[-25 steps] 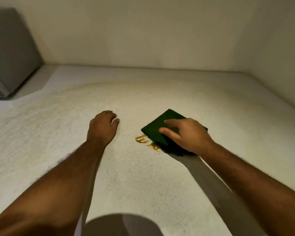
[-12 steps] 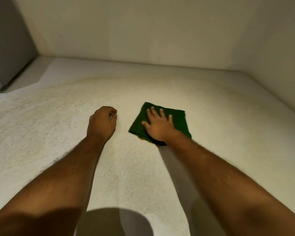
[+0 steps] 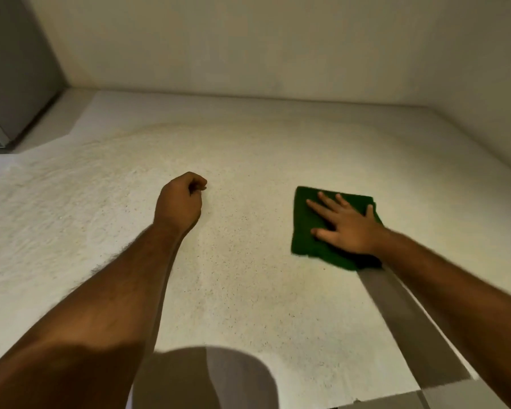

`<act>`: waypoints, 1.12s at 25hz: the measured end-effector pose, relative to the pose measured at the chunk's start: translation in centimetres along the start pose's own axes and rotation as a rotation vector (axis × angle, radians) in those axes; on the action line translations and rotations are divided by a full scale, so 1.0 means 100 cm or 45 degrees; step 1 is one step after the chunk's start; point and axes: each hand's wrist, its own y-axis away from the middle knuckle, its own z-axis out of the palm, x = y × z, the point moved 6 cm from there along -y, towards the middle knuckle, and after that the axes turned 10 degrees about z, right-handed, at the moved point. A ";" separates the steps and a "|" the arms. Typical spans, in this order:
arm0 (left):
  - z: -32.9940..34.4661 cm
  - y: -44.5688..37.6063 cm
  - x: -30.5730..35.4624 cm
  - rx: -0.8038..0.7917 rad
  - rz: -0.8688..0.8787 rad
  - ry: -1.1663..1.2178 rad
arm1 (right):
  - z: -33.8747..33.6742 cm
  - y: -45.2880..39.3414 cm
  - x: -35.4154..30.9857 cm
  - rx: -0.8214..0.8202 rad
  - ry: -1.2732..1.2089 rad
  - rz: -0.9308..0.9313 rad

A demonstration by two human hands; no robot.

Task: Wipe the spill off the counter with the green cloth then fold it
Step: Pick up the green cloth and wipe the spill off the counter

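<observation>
The green cloth [image 3: 306, 231] lies flat on the speckled white counter [image 3: 248, 290], right of centre. My right hand [image 3: 345, 227] presses down on it with the palm flat and the fingers spread. My left hand [image 3: 180, 202] rests on the counter to the left of the cloth, curled into a loose fist with nothing in it. No brown spill shows on the bare counter; whatever lies under the cloth is hidden.
A grey appliance or cabinet [image 3: 9, 84] stands at the back left corner. Walls close the counter at the back and on the right. The counter's front edge [image 3: 396, 404] shows at the bottom right.
My right hand slid the cloth left over the brown spill, then right to where it lies now. The spill no longer shows. My left hand closed into a fist and stayed put.
</observation>
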 end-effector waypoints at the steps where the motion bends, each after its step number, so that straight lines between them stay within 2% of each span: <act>1: 0.001 0.000 0.001 0.000 0.010 -0.008 | -0.009 -0.019 0.002 -0.021 -0.076 0.073; 4: -0.004 0.000 -0.002 0.061 -0.026 0.068 | -0.015 -0.039 -0.072 0.069 -0.183 -0.019; 7: -0.011 0.004 -0.002 0.147 -0.058 0.147 | 0.007 0.013 -0.173 0.156 -0.082 -0.368; 9: -0.010 0.004 -0.001 0.136 -0.047 0.115 | 0.023 0.067 -0.191 0.159 -0.087 -0.624; 11: -0.007 0.005 0.002 0.072 -0.011 0.002 | 0.036 0.103 -0.161 0.160 -0.133 -0.765; 13: -0.003 0.005 0.005 -0.005 0.048 -0.080 | 0.041 0.111 -0.100 0.209 -0.154 -0.681; 15: 0.002 0.005 0.013 -0.083 0.150 -0.193 | 0.038 0.092 -0.038 0.242 -0.071 -0.418; 17: 0.006 0.005 0.022 -0.120 0.256 -0.341 | 0.030 0.061 -0.004 0.186 0.017 -0.153; 20: 0.009 0.005 0.026 -0.134 0.305 -0.444 | 0.013 0.007 0.001 0.217 -0.095 0.104; 23: 0.007 0.007 0.028 -0.136 0.308 -0.466 | -0.002 -0.029 -0.033 0.209 -0.168 0.388; 25: 0.006 0.006 0.025 -0.135 0.295 -0.470 | -0.005 -0.030 -0.087 0.173 -0.176 0.326; 28: 0.006 0.002 0.014 -0.130 0.199 -0.419 | 0.010 0.011 -0.173 0.166 -0.124 -0.118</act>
